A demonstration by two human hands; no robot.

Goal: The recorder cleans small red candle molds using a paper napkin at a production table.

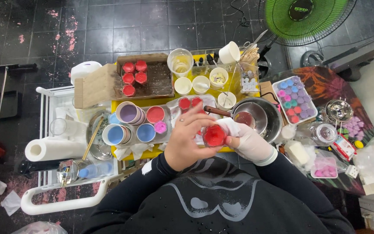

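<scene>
**Ana:** Both hands meet at about 6 o'clock on the bench, right above the person's dark sleeves. Left hand (190,143) is curled around a small clear cup of red wax (214,135), fingers wrapped on its near side. Right hand (249,142), in a white glove, pinches a white cloth (231,126) against the cup's rim at 3 o'clock.

**Ben:** So the cup sits between the 2 hands, lifted just over the yellow bench (161,151)?

**Ana:** It looks so. I'd judge the wiping goes best with the cup held level and the cloth kept on the rim, off the red surface.

**Ben:** And beyond?

**Ana:** At 12 o'clock, 2 more red cups (190,103) on a tray; at 1 o'clock a steel bowl (270,116) with a saucepan (247,115) inside. At 10 o'clock, paper cups of blue (114,134), purple (129,113) and red (155,114). Farther, a wooden box (159,80) with 5 red cups; farthest, a green fan (304,17) at 1 o'clock.
</scene>
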